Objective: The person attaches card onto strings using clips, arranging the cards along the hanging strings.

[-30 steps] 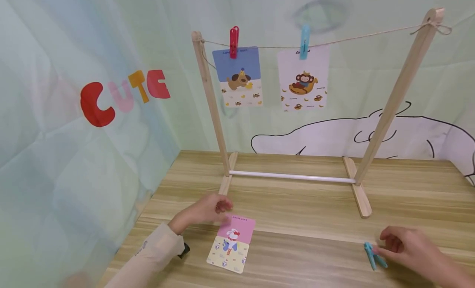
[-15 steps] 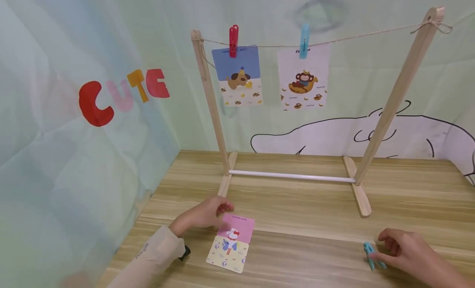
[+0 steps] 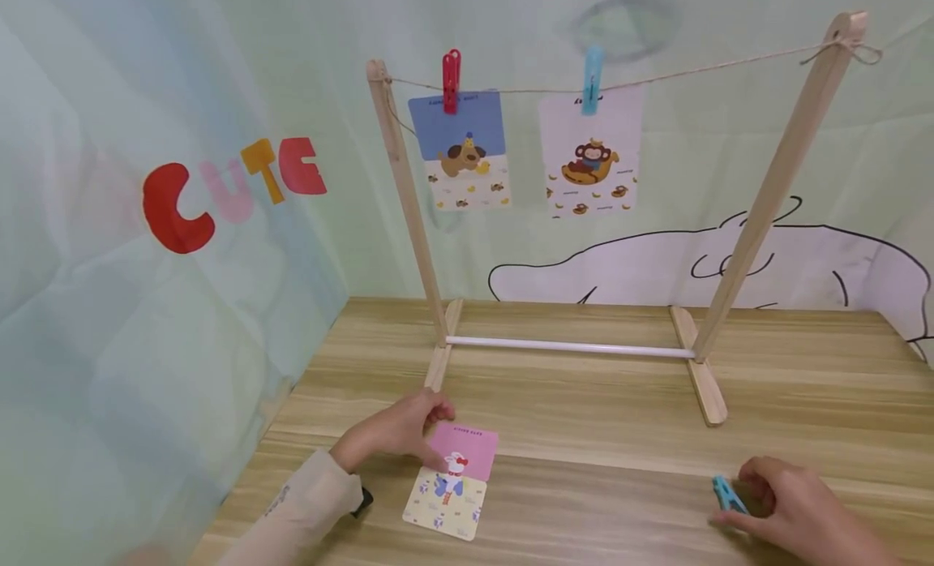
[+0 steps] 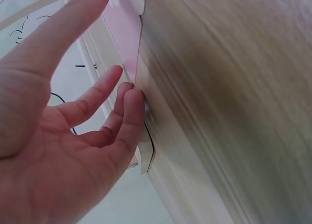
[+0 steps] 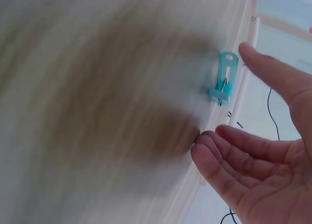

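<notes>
A picture card (image 3: 467,501) with a pink top and a yellow lower half lies flat on the wooden table. My left hand (image 3: 397,426) is at its upper left edge, the thumb over the card and the other fingers loosely bent beyond it. In the left wrist view, the fingertips reach the tabletop by the card's pink part (image 4: 127,36); nothing is pinched. On the right lies a light blue clothespin (image 3: 726,495). My right hand (image 3: 799,505) spans it with thumb and fingers apart. The right wrist view shows a gap between the clothespin (image 5: 225,80) and the lower fingers (image 5: 229,160).
A wooden frame (image 3: 777,193) stands behind, with a string (image 3: 700,70) across its top. A red clothespin (image 3: 451,83) holds a dog card (image 3: 463,148) there. A blue clothespin (image 3: 592,79) holds a monkey card (image 3: 589,156). A white rod (image 3: 569,346) joins the feet.
My left thumb has come further over the card. My right hand has lowered slightly, and its thumb now lies across the near end of the clothespin. The head view has shifted a little.
</notes>
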{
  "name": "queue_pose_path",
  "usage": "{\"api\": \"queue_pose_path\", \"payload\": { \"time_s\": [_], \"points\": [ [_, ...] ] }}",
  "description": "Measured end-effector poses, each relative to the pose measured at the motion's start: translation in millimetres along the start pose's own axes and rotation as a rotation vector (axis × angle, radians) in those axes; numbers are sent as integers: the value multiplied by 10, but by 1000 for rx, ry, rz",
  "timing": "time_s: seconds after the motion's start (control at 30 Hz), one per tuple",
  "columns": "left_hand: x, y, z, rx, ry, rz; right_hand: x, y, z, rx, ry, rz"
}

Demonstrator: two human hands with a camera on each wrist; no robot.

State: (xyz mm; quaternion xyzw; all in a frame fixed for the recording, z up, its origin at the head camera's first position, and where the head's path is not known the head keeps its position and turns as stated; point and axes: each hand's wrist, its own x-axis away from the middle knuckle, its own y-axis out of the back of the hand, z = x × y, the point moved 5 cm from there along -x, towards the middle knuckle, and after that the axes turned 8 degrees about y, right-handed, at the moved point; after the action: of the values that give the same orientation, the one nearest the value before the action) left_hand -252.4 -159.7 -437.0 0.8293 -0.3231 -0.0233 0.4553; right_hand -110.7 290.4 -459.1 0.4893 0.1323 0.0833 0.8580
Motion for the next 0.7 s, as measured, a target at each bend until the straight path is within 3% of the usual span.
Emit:
{"api": "queue_pose_path", "payload": {
  "time_s": [0.13,0.43,0.7],
  "points": [
    [3,-7,16,-9,23,-11,-27,-6,-29,-5,-99,76],
    [-7,-13,27,-12,21,-12,-25,-11,-69,7,-171,107],
    [-16,-22,23,7,17,-19,16,-13,-54,-8,-143,122]
  ]
}}
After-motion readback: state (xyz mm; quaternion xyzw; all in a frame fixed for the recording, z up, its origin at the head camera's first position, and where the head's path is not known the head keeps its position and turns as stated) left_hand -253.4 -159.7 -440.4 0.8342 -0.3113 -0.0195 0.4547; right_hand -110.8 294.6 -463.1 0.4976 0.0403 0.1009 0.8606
